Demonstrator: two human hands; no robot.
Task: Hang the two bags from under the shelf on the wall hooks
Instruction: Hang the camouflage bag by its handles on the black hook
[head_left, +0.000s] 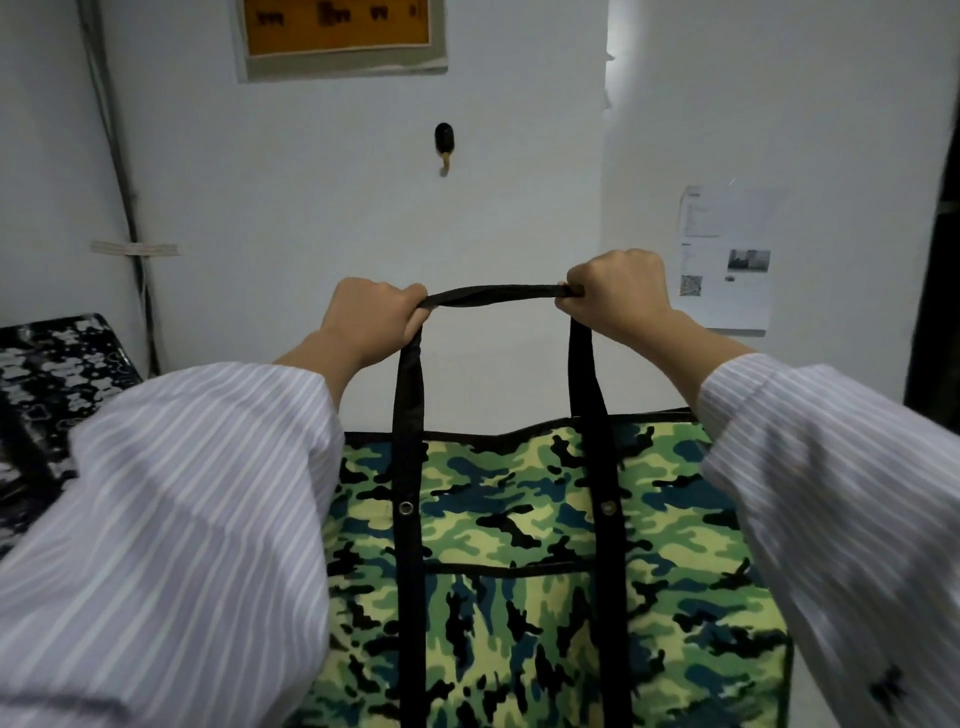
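Left hand (371, 319): I am seeing it clenched around the left end of the black strap (496, 295), knuckles up.
Right hand (621, 288): it is clenched on the right end of the same strap, so I am reading the strap as pulled taut between the 2 fists.
Camouflage bag (545, 561): it is hanging in mid-air below both hands, near the camera, its face turned toward me.
Wall hook (443, 148): it is sitting on the far wall, above the strap and slightly left of its middle, bare.
Risk 1: the hook is looking small; I am judging that a flat, tight strap could slide past its tip.
Risk 2: only 1 strap loop is visible in the hands; whether the rear one is held too, I cannot tell, and a bag hung by 1 loop may be tilting open.
Second bag: not in view.
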